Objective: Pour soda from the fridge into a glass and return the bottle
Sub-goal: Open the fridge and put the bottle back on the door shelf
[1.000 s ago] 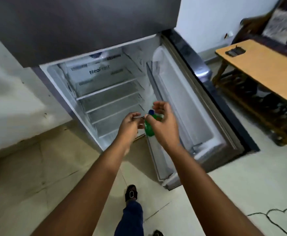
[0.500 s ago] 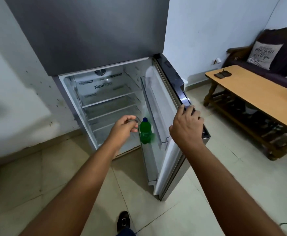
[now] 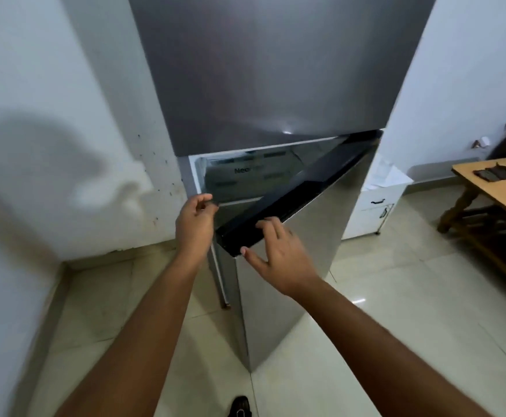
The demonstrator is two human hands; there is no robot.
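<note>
A tall grey fridge (image 3: pixel 275 70) stands against the wall. Its lower door (image 3: pixel 299 260) is swung most of the way towards the cabinet, leaving a narrow gap on the left. My right hand (image 3: pixel 278 254) lies flat, fingers spread, on the door's dark top edge and steel front. My left hand (image 3: pixel 196 224) hovers by the gap at the door's free corner, fingers loosely curled and holding nothing. Through the gap only a dim strip of the fridge's interior (image 3: pixel 239 173) shows. The green soda bottle is hidden behind the door. No glass is in view.
A wooden table (image 3: pixel 498 188) with a dark object on it stands at the right. A small white cabinet (image 3: pixel 378 209) sits beside the fridge. White wall on the left, pale tiled floor (image 3: pixel 396 341) below, my shoe (image 3: pixel 241 406) at the bottom edge.
The green bottle went from my right hand into the door shelf. My right hand then took the door's edge and swung it nearly closed; the bottle is now out of sight.
</note>
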